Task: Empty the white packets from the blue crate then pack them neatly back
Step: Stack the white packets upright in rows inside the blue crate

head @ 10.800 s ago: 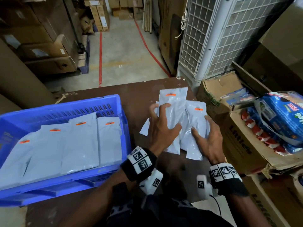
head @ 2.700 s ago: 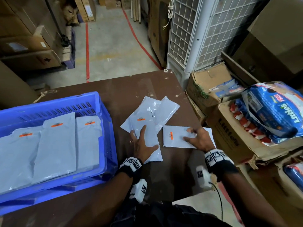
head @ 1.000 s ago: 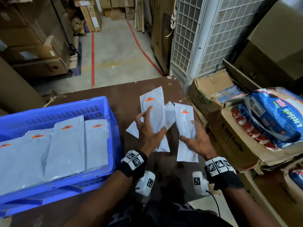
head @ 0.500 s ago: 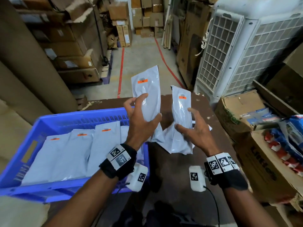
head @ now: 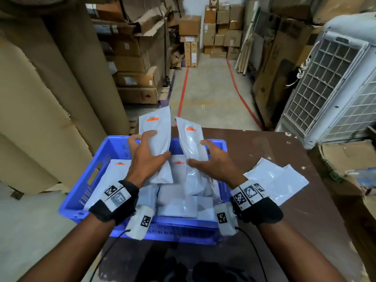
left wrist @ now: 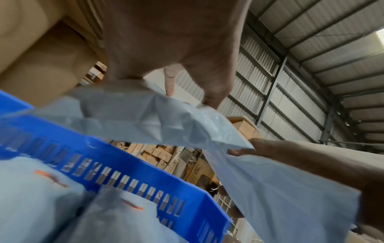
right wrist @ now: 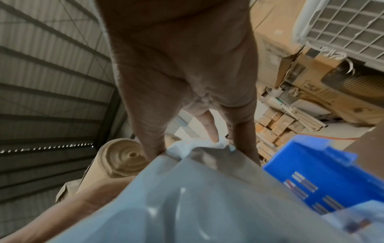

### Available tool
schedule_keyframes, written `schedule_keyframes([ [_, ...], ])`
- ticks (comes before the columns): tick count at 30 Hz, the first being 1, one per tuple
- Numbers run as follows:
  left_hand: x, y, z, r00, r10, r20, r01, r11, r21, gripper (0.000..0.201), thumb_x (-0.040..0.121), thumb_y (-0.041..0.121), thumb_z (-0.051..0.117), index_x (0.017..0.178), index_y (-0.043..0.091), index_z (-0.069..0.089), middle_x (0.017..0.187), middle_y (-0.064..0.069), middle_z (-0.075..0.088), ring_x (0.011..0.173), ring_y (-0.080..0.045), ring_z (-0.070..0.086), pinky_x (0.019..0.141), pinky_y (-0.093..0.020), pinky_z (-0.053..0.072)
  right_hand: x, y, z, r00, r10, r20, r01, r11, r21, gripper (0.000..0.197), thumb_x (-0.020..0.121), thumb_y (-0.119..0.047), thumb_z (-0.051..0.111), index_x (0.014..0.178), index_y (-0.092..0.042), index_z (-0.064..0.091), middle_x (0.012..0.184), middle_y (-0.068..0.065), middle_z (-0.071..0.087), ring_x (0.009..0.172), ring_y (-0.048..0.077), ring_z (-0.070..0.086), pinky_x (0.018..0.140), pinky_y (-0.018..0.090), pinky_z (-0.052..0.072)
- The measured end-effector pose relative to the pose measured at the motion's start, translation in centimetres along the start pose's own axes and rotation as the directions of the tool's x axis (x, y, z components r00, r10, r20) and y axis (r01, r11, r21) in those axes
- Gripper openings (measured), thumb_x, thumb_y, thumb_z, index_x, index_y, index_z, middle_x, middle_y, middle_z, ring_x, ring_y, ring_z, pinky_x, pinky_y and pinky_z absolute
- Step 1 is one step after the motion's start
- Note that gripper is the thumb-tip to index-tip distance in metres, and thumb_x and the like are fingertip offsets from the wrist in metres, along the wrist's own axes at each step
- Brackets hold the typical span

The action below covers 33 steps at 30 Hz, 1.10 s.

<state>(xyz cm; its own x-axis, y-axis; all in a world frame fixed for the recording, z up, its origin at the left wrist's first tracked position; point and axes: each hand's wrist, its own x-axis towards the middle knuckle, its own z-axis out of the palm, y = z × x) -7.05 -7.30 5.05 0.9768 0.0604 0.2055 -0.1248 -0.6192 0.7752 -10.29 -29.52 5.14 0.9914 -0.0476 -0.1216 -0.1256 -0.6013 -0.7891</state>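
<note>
Cardboard boxes line the warehouse aisle beyond my brown table [head: 284, 151], where the blue crate [head: 97, 171] sits with white packets lying inside. My left hand [head: 145, 157] grasps one white packet [head: 156, 129] and my right hand [head: 215, 163] grasps another packet [head: 192, 139], both above the crate. Loose packets [head: 276, 178] lie on the table to its right.

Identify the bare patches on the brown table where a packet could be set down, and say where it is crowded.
Free: the brown wooden table between the blue plastic crate and the far edge, and its near right corner. Crowded: the crate, full of white plastic packets, with both hands above it; two loose packets lie to its right.
</note>
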Motion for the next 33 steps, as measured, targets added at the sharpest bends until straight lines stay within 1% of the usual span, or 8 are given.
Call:
schedule_keyframes([
  [4, 0.6, -3.3, -2.8, 0.991, -0.113, 0.078, 0.106, 0.991, 0.084, 0.070, 0.067, 0.033, 0.084, 0.127, 0.033, 0.047, 0.124, -0.002, 0.023, 0.120, -0.024, 0.039, 0.095, -0.027, 0.034, 1.5, -2.0, 3.0, 0.994, 0.021, 0.108, -0.009, 0.994, -0.113, 0.091, 0.077, -0.055, 0.077, 0.149, -0.020, 0.035, 0.146, 0.004, 0.046, 0.133, 0.024, 0.044, 0.105, 0.037, 0.041],
  [7, 1.2, -5.3, -4.8, 0.966, -0.208, 0.152, 0.178, 0.966, 0.188, 0.075, 0.068, 0.042, 0.084, 0.131, 0.028, 0.045, 0.125, -0.004, 0.021, 0.128, -0.026, 0.033, 0.104, -0.034, 0.032, 2.8, -3.4, 5.3, 0.987, 0.054, 0.153, -0.027, 0.985, -0.170, 0.089, 0.078, -0.053, 0.076, 0.148, -0.016, 0.036, 0.148, 0.007, 0.046, 0.135, 0.025, 0.043, 0.106, 0.034, 0.038],
  [11, 2.5, -8.1, -6.9, 0.921, -0.334, 0.199, 0.256, 0.907, 0.336, 0.090, 0.050, 0.055, 0.066, 0.132, 0.027, 0.044, 0.121, -0.004, 0.021, 0.130, -0.033, 0.033, 0.109, -0.040, 0.035, 3.7, -5.2, 8.2, 0.980, 0.077, 0.182, -0.034, 0.973, -0.229, 0.089, 0.081, -0.050, 0.075, 0.149, -0.010, 0.033, 0.150, 0.012, 0.042, 0.137, 0.026, 0.041, 0.102, 0.030, 0.036],
  [16, 3.4, -10.6, -8.5, 0.858, -0.438, 0.267, 0.268, 0.826, 0.495, 0.098, 0.049, 0.058, 0.060, 0.139, 0.026, 0.039, 0.129, -0.011, 0.020, 0.132, -0.037, 0.030, 0.111, -0.040, 0.031, 4.5, -7.4, 12.2, 0.968, 0.126, 0.215, -0.056, 0.950, -0.307, 0.084, 0.078, -0.054, 0.074, 0.140, -0.008, 0.041, 0.146, 0.020, 0.041, 0.129, 0.032, 0.048, 0.103, 0.038, 0.044],
  [22, 3.2, -12.9, -8.6, 0.786, -0.494, 0.372, 0.213, 0.781, 0.587, 0.102, 0.052, 0.062, 0.061, 0.143, 0.025, 0.032, 0.138, -0.013, 0.016, 0.136, -0.039, 0.027, 0.110, -0.040, 0.032, 4.1, -9.0, 15.7, 0.963, 0.176, 0.203, -0.075, 0.902, -0.425, 0.078, 0.082, -0.058, 0.067, 0.136, -0.007, 0.041, 0.142, 0.024, 0.037, 0.121, 0.038, 0.052, 0.094, 0.039, 0.045],
  [28, 3.5, -14.6, -9.0, 0.716, -0.541, 0.441, 0.109, 0.711, 0.694, 0.095, 0.076, 0.070, 0.063, 0.151, 0.028, 0.023, 0.159, -0.018, -0.004, 0.146, -0.039, 0.017, 0.115, -0.041, 0.025, 3.0, -9.7, 18.0, 0.945, 0.183, 0.269, -0.018, 0.855, -0.519, 0.083, 0.088, -0.073, 0.046, 0.139, -0.008, 0.044, 0.148, 0.028, 0.032, 0.127, 0.039, 0.048, 0.102, 0.043, 0.040],
  [31, 4.4, -14.1, -9.7, 0.666, -0.549, 0.505, 0.028, 0.694, 0.719, 0.091, 0.080, 0.074, 0.052, 0.153, 0.028, 0.023, 0.162, -0.016, 0.004, 0.149, -0.032, 0.012, 0.116, -0.040, 0.021, 3.0, -10.7, 17.4, 0.947, 0.171, 0.273, 0.014, 0.824, -0.566, 0.073, 0.094, -0.069, 0.034, 0.135, -0.011, 0.052, 0.145, 0.025, 0.038, 0.124, 0.039, 0.051, 0.102, 0.044, 0.041],
  [33, 5.4, -13.7, -10.3, 0.668, -0.516, 0.537, -0.025, 0.705, 0.709, 0.086, 0.080, 0.065, 0.055, 0.153, 0.029, 0.025, 0.161, -0.012, 0.011, 0.149, -0.029, 0.012, 0.116, -0.041, 0.021, 3.6, -11.1, 16.7, 0.957, 0.125, 0.260, 0.058, 0.800, -0.598, 0.063, 0.096, -0.060, 0.042, 0.141, -0.015, 0.047, 0.147, 0.022, 0.035, 0.128, 0.040, 0.047, 0.105, 0.045, 0.041],
])
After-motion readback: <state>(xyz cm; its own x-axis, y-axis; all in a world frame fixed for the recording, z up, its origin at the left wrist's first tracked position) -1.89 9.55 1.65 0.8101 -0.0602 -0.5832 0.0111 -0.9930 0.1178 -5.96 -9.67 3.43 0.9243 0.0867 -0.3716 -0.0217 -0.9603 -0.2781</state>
